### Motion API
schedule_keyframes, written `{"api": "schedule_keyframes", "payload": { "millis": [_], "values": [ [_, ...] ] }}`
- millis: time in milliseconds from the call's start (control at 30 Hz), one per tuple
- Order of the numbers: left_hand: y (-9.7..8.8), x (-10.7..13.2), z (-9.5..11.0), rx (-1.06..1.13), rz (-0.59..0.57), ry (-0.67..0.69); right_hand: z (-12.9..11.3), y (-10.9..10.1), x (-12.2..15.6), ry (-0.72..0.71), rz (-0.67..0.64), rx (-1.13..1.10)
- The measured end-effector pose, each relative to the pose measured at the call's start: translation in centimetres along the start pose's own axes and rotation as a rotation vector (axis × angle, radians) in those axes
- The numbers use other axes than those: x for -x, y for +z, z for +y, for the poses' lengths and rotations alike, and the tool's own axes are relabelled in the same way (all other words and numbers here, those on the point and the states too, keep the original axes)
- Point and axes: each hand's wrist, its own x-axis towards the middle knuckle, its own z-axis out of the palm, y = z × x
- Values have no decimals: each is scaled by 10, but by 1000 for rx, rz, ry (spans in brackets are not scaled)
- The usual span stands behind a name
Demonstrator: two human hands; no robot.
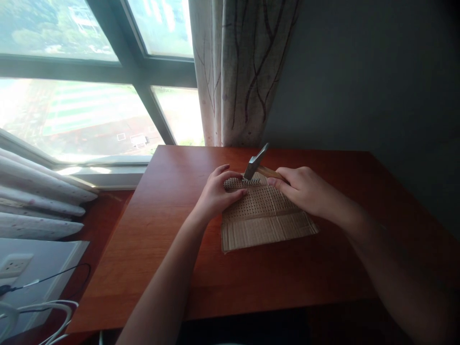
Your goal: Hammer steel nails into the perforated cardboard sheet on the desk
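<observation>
My right hand is wrapped round the wooden handle of a hammer. Its metal head is low over a row of small dark pegs or nails standing near the far side of a perforated cardboard sheet. Rows of small holes cover much of the sheet; a plain corrugated strip runs along its near side. At the sheet's left, my left hand rests with thumb and forefinger apart, on either side of the far-left holes. I see nothing held in it, and the forefinger's tip is close to the hammer head.
The cardboard lies on a reddish-brown wooden table. Behind it hang a patterned curtain and a dark wall. A window is at left; below it are a socket and white cables.
</observation>
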Motion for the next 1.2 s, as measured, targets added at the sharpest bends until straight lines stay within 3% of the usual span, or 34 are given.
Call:
{"api": "schedule_keyframes", "payload": {
  "millis": [800,1033,1200],
  "values": [
    [-1,0,4,-30,-5,-18,15,-6,8,65,-7,18],
    [-2,0,6,-38,-16,-23,18,-7,13,75,109,-28],
    [-2,1,6,-50,-8,0,34,-4,17,132,184,-79]
  ]
}}
